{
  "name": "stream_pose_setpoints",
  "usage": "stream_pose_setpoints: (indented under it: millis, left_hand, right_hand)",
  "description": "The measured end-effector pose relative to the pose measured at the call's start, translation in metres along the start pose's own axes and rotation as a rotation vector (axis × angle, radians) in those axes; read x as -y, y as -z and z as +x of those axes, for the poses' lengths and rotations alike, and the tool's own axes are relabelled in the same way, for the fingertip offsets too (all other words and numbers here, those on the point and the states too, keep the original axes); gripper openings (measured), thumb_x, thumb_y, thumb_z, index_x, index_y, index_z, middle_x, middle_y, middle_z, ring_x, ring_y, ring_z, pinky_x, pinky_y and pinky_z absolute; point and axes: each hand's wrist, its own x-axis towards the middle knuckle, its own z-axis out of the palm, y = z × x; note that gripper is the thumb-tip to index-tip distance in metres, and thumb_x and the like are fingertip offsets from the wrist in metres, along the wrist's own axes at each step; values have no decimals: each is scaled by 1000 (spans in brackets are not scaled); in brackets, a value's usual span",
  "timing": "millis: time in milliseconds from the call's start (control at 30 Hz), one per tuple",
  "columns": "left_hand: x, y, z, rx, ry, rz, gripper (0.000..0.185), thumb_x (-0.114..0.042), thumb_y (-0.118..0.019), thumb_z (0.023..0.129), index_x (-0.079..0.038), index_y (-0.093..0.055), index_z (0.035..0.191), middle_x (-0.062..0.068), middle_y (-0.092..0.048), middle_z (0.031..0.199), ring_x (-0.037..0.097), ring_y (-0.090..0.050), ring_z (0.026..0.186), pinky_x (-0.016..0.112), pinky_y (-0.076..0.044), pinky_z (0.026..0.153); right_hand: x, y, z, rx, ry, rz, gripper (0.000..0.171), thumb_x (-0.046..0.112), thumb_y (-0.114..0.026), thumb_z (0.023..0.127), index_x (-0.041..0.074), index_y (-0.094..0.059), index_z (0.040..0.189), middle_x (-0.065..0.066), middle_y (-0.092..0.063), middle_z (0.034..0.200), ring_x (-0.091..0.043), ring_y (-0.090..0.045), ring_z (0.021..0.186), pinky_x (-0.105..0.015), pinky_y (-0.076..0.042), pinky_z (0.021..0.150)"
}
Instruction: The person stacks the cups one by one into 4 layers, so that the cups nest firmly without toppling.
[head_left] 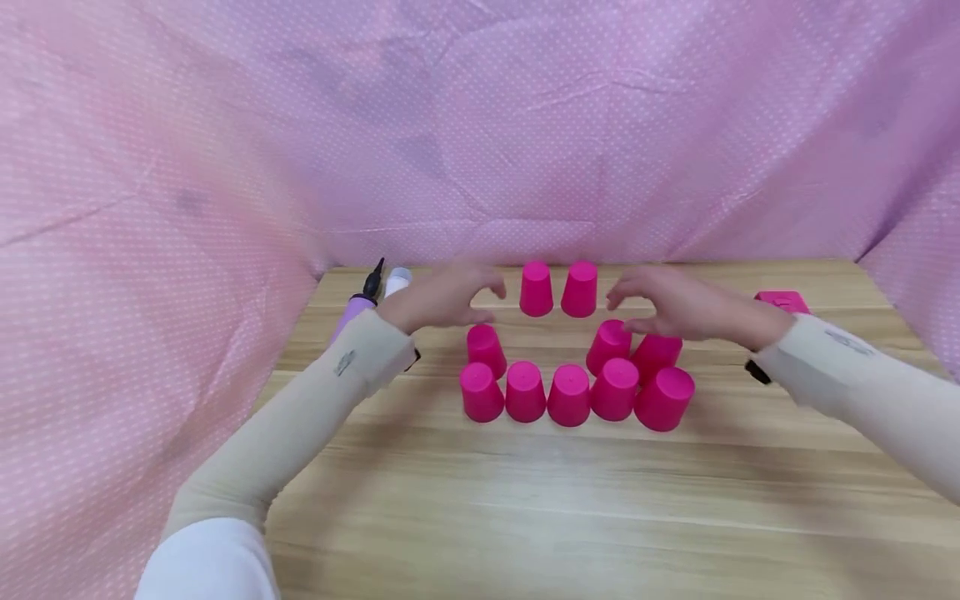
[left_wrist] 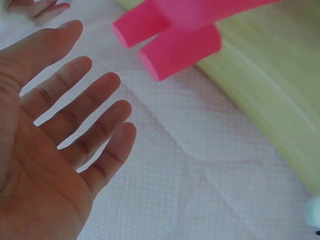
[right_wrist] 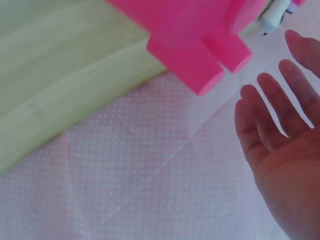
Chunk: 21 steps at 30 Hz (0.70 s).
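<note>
Wooden table (head_left: 525, 500), pink cups (head_left: 568, 395), both hands spread, empty

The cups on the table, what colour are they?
The cups are bright pink, clearest in the head view.

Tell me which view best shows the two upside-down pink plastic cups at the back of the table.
The head view: both back pink plastic cups stand whole, side by side between the open left hand and right hand. The left wrist view shows only their blurred rims; the right wrist view likewise.
</note>
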Motion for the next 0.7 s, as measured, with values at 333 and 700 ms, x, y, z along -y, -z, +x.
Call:
stream_pose_setpoints:
  millis: [333,700]
  left_hand:
    - [5,-41,-38,-22,-36,22,29,-19,-76,81,-8,-66,106,5,-59,107,21,-51,99,32,-45,86]
    - [7,-56,-46,-137,-11,-9,23,-15,-77,80,-9,-69,101,4,-59,112,19,-54,104,30,-47,87]
  right_hand:
    - [0,-25,-29,21,-82,26,35,11,-81,74,8,-69,108,-9,-62,111,-29,-55,104,-44,-50,81]
    - [10,-28,-19,13,-167,12,29,13,-82,73,10,-70,99,-4,-62,101,-25,-59,92,-41,-50,75]
